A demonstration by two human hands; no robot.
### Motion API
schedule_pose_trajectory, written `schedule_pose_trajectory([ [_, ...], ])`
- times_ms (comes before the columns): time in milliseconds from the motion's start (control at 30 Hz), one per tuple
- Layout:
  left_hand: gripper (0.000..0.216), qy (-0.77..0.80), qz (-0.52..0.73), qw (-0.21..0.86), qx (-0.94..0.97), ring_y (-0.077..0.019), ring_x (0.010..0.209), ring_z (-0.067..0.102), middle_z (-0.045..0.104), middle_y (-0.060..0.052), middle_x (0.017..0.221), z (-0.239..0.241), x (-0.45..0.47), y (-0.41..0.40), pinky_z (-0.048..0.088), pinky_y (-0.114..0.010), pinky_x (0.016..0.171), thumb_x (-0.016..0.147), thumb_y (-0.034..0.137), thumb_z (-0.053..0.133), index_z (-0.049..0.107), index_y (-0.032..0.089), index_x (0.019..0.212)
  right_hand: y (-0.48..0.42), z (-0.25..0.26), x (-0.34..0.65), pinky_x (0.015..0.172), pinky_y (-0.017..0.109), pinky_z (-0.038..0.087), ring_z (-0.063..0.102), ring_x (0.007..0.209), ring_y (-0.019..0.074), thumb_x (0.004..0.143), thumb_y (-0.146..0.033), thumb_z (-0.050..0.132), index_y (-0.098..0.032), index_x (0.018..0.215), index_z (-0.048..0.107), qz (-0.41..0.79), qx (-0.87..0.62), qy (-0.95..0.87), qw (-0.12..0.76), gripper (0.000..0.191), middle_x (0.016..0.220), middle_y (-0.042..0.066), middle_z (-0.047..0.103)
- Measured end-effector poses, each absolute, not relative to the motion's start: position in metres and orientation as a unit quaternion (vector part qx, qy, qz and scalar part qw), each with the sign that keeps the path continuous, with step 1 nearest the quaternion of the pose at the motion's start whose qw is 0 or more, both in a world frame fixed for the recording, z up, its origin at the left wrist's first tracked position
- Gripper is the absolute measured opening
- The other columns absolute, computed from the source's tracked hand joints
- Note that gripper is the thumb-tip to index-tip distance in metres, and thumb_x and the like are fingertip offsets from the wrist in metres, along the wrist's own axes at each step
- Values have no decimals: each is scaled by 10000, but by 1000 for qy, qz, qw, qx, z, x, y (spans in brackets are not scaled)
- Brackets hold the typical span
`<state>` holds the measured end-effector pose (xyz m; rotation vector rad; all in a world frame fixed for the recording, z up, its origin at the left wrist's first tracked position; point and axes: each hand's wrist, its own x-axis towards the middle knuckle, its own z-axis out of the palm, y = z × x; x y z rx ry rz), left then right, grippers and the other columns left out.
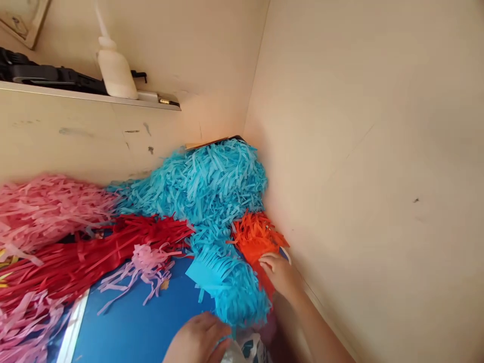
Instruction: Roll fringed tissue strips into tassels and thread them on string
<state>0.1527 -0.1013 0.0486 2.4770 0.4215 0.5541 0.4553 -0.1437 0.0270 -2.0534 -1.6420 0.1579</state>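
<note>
My right hand (pixel 282 275) is at the orange fringed paper (pixel 251 249) beside the right wall, its fingers closed on the paper's edge. Low in the picture, my left hand (pixel 200 338) is loosely curled, thumb and fingers a little apart, with nothing visible between them. Just above it lies a bunch of light blue fringed paper (pixel 242 297), with an uncut flat strip on its left side. A plastic bag (pixel 251 350) shows next to the left fingertips, mostly cut off by the frame. Behind, a large heap of blue fringed paper (pixel 212 186) fills the corner.
Red fringe (pixel 124 237), pink fringe (pixel 53 206) and a small light pink bunch (pixel 145 264) lie on the blue table (pixel 128 322). A wall shelf (pixel 86 96) holds a white nozzle bottle (pixel 115 70) and black items. The right wall (pixel 363 176) borders the table closely.
</note>
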Motion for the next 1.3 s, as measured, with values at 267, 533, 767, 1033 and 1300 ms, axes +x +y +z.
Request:
schedule_pose_trajectory([
  [267,155,128,190,315,921,-234,826,670,735,-54,885,65,241,-100,506,-352,750,915,215,534,689,220,929,-120,19,458,791,363,405,587,912,243,863,-229,667,-247,853,733,-12,-762,-628,156,69,952,50,681],
  [533,253,189,186,262,928,-263,995,629,727,-77,1034,56,258,-64,459,-402,845,958,224,451,704,216,958,-122,12,478,754,344,376,590,878,218,926,-213,559,-218,837,675,-10,-768,-611,194,146,919,37,674],
  [767,246,375,97,222,895,-373,1055,574,684,-205,992,53,330,-20,393,-493,886,882,225,528,746,111,861,-128,3,472,794,357,418,626,861,212,954,-256,499,-216,878,663,-24,-769,-580,269,185,909,47,683],
  [1033,63,423,110,408,802,-293,1069,582,690,-111,898,50,363,-3,367,-463,983,782,163,649,672,155,724,-165,17,431,767,354,507,653,828,206,955,-273,524,-223,886,672,-4,-712,-554,432,170,876,52,699],
  [1300,130,344,222,787,462,-137,641,639,645,-22,694,122,388,-9,520,-262,662,854,182,535,579,166,734,-163,17,393,1067,517,446,509,1310,315,905,-401,627,-259,1391,530,121,-719,-496,472,516,1418,107,552],
])
